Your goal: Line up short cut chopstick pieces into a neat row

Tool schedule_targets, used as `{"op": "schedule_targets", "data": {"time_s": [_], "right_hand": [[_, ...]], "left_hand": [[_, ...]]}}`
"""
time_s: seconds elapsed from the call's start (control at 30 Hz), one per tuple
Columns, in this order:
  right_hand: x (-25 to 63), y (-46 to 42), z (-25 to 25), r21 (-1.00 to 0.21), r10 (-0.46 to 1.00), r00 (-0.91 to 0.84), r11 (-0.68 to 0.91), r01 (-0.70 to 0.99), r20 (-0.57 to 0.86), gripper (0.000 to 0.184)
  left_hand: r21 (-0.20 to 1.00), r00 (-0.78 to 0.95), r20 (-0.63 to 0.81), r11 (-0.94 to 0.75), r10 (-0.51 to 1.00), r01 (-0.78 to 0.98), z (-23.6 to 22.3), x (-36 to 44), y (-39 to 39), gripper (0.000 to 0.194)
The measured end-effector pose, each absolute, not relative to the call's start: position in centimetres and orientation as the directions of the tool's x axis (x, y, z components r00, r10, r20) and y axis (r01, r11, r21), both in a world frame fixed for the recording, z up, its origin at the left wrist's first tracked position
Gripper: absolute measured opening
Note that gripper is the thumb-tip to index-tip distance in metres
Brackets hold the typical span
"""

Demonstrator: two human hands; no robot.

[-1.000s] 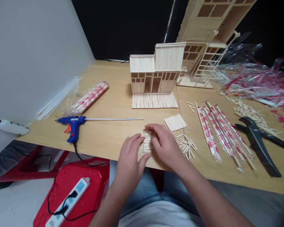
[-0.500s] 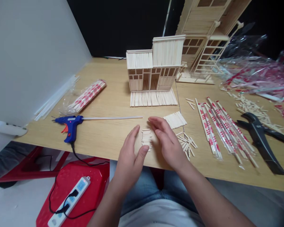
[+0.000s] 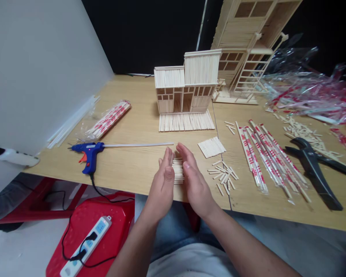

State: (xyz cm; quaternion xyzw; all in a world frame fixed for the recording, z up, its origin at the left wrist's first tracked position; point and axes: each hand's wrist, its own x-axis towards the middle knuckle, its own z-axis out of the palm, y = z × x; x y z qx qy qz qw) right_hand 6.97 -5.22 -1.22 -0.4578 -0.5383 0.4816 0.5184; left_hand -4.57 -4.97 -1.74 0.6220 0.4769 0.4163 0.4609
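your left hand [image 3: 161, 184] and right hand [image 3: 195, 180] stand upright on either side of the small stack of cut sticks [image 3: 178, 171], which lies on the worktop [image 3: 127, 165] between your palms. your fingers [image 3: 168, 157] point up, open and not clamped on it. you seem to be squaring the stack; it next calls for light pressure on its sides to even the ends.

The open bare left hand [image 3: 162, 181] and open bare right hand [image 3: 194, 179] flank a small stack of pale wooden sticks [image 3: 178, 171] on the light wooden worktop [image 3: 127, 165], apparently touching its sides.
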Motion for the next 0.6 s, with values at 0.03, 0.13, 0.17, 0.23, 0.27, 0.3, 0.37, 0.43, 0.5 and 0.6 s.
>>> {"op": "schedule_targets", "data": {"time_s": [0.03,0.13,0.17,0.23,0.27,0.3,0.37,0.43,0.5,0.6], "right_hand": [[7.0,-5.1,-1.3,-0.992,0.992,-0.031,0.121,-0.022,0.122,0.048],[7.4,-4.4,-1.9,-0.988,0.99,0.012,0.144,-0.056,0.144,0.045],[7.5,-4.1,-2.0,-0.987,0.988,0.026,0.153,-0.056,0.152,0.044],[7.8,-3.6,-2.3,-0.986,0.987,0.04,0.16,-0.043,0.158,0.044],[7.9,-3.4,-2.4,-0.987,0.987,0.042,0.159,-0.037,0.158,0.045],[8.0,-3.3,-2.4,-0.987,0.987,0.039,0.157,-0.035,0.156,0.045],[8.0,-3.2,-2.3,-0.988,0.989,0.031,0.145,-0.049,0.144,0.046],[7.9,-3.3,-2.2,-0.987,0.992,0.023,0.129,-0.091,0.128,0.046],[7.9,-3.5,-2.0,-0.984,0.994,0.013,0.111,-0.137,0.11,0.046],[7.9,-3.5,-1.8,-0.982,0.996,0.004,0.092,-0.167,0.092,0.045]], "left_hand": [[0.971,0.197,0.07,-0.112,0.978,0.212,-1.8,-4.6,-5.0,0.08],[0.968,0.193,0.054,-0.099,0.98,0.232,-1.9,-4.7,-5.0,0.08],[0.966,0.191,0.058,-0.103,0.98,0.236,-1.9,-4.7,-5.0,0.079],[0.965,0.181,0.072,-0.114,0.981,0.236,-1.8,-4.6,-5.2,0.079],[0.967,0.178,0.075,-0.116,0.981,0.229,-1.7,-4.6,-5.2,0.079],[0.97,0.179,0.073,-0.112,0.981,0.215,-1.6,-4.5,-5.3,0.079],[0.982,0.179,0.066,-0.095,0.982,0.161,-1.4,-4.4,-5.3,0.079],[0.993,0.17,0.058,-0.074,0.984,0.088,-1.3,-4.2,-5.3,0.078],[0.997,0.151,0.057,-0.063,0.987,0.034,-1.4,-4.1,-5.3,0.077],[0.998,0.143,0.066,-0.068,0.987,0.008,-1.7,-4.2,-5.3,0.075]]}}
